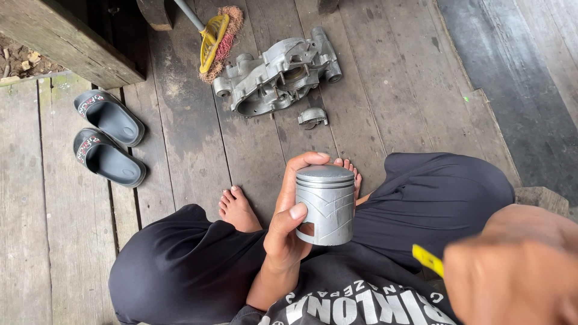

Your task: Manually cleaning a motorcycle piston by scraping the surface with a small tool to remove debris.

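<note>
1. Right hand [518, 271], blurred close to the camera, grips something yellow [427, 259].
2. Left hand [288, 225] clasps a silver piston [326, 204] upright over the lap.
3. Engine casing [280, 75] lies on planks beyond, sandals [108, 138] aside.

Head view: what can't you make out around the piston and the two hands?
- Right hand: blurred, cut by the frame edge; grip unclear.
- Yellow item: mostly hidden behind that hand; kind unknown.
- Piston: far side and inside hidden; left hand fingers cover its left flank.
- Broom: handle cut off at top.
</note>
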